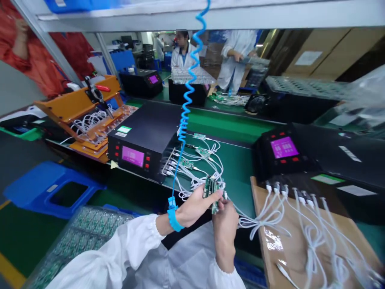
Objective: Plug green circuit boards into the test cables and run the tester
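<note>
My left hand (pixel 194 206), with a blue wrist strap (pixel 173 216) on its wrist, grips several small green circuit boards (pixel 210 188) held upright in a stack. My right hand (pixel 225 218) is closed at the right side of the boards, its fingertips pinched near a white cable plug (pixel 225 194); exactly what they grip is too small to make out. Just beyond the hands, white cables (pixel 218 160) run from the side of a black box (pixel 147 140) to more green boards (pixel 203 152) on the green mat.
A second black box (pixel 279 148) stands at the right, above a cardboard sheet (pixel 288 257) with bundled white cables. At the left are an orange fixture (pixel 81 108), a blue stool (pixel 45 188) and trays of boards (pixel 81 241). A coiled blue cord (pixel 188 94) hangs in front. People stand beyond.
</note>
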`<state>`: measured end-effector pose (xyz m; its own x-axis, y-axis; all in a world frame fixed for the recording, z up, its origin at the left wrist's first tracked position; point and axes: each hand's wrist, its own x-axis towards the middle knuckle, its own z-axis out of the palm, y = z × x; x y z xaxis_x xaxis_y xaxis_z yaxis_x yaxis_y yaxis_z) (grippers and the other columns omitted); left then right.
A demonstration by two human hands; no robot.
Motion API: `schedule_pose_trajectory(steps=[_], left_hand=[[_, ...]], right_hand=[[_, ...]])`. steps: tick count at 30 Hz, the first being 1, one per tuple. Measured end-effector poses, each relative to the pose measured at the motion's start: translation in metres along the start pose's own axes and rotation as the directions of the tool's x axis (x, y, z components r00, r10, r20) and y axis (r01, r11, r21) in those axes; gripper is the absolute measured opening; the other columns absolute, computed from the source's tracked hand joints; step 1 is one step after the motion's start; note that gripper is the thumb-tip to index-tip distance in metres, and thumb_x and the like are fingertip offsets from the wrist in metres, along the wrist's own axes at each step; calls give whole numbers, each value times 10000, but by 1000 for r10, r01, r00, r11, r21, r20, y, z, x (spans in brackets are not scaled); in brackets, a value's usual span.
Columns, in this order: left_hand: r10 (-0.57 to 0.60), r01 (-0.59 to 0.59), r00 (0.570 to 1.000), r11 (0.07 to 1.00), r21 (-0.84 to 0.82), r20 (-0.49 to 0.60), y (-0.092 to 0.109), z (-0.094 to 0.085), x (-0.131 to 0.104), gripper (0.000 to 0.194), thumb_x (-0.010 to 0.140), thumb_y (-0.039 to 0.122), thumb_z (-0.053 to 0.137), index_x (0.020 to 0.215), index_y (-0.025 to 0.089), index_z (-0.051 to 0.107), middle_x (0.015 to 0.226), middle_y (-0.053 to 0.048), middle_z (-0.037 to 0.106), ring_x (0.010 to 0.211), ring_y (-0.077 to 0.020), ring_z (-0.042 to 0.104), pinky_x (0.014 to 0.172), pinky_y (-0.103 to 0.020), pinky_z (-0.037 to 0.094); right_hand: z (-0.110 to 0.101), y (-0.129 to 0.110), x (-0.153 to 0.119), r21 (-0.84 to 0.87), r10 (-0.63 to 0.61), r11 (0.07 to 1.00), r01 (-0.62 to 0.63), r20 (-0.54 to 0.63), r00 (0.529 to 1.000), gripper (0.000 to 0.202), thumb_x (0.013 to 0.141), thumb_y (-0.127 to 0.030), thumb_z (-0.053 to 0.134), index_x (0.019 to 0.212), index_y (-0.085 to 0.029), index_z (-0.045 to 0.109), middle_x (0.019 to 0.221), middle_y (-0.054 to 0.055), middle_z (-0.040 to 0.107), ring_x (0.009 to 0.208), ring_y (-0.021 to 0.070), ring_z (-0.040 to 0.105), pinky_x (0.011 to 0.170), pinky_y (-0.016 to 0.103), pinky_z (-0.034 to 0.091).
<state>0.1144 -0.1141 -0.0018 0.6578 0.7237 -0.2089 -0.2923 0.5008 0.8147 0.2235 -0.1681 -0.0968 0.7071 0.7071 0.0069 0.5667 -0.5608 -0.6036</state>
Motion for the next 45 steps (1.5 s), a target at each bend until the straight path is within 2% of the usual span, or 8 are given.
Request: schedule_pose_trajectory(steps=[8, 14, 20, 26, 32, 38, 42, 45], left_hand=[[-56, 56, 997, 998, -8, -54, 6, 6, 3, 487, 786, 549, 844, 992, 174, 613, 960, -44, 707, 914, -183, 675, 853, -325, 487], [-53, 53, 997, 999, 2, -55, 8, 8, 10, 506, 758, 579, 856, 977, 180, 633, 1022, -54, 721, 960, -208, 678, 818, -335, 505], [-82, 82, 994, 997, 1, -66, 5, 8, 16, 396, 831, 505, 826, 1007, 191, 661, 1031, -51, 721, 974, -207, 684, 835, -336, 524], [-90, 90, 993, 996, 1, -80, 8, 9, 17, 362, 847, 473, 822, 1036, 194, 691, 1022, -53, 730, 988, -212, 691, 875, -351, 546], [-67, 69, 993, 997, 17, -100, 16, 11, 22, 373, 817, 437, 857, 1014, 164, 697, 1034, -70, 746, 1010, -227, 706, 891, -349, 573], [-43, 35, 983, 998, -47, -180, 27, 18, 47, 242, 857, 318, 829, 964, 117, 747, 986, -98, 767, 1003, -225, 723, 918, -343, 593], [-28, 14, 975, 998, -65, -218, 31, 24, 62, 178, 948, 268, 724, 953, 94, 756, 1012, -119, 771, 987, -196, 728, 915, -301, 585], [-27, 4, 970, 996, -93, -243, 33, 29, 70, 166, 987, 225, 660, 987, 86, 751, 1034, -123, 769, 977, -181, 729, 903, -284, 582]], right_hand=[[-6, 1, 4, 158, -13, 986, 52, -237, 972, 228, 938, -394, 512, 956, -180, 589, 946, 192, 703, 816, 325, 697, 702, 385, 497], [-14, 7, 16, 387, 56, 922, 24, -195, 979, 394, 900, -314, 506, 1206, -115, 657, 889, 122, 769, 815, 301, 745, 755, 369, 541], [-15, 10, 26, 451, 96, 893, 5, -200, 975, 590, 944, -563, 518, 1268, -82, 625, 709, 61, 720, 663, 292, 724, 618, 354, 514], [-15, 12, 33, 579, 86, 815, 25, -163, 983, 484, 930, -562, 526, 1124, -135, 645, 821, 105, 758, 743, 280, 753, 703, 366, 573], [-12, 13, 35, 639, 65, 768, 44, -146, 987, 543, 936, -462, 535, 1296, -65, 621, 799, 112, 762, 693, 270, 743, 737, 408, 597], [-5, 13, 40, 885, 126, 462, 63, -136, 983, 475, 840, -432, 716, 1208, -149, 616, 1172, 174, 735, 973, 254, 769, 906, 425, 621], [-11, 7, 39, 949, 171, 311, 42, -100, 980, 496, 799, -474, 798, 1156, -182, 616, 997, 78, 716, 817, 198, 744, 717, 326, 635], [-21, 3, 35, 970, 174, 239, 35, -78, 982, 432, 823, -504, 800, 1063, -173, 661, 829, 30, 690, 647, 127, 641, 543, 224, 523]])
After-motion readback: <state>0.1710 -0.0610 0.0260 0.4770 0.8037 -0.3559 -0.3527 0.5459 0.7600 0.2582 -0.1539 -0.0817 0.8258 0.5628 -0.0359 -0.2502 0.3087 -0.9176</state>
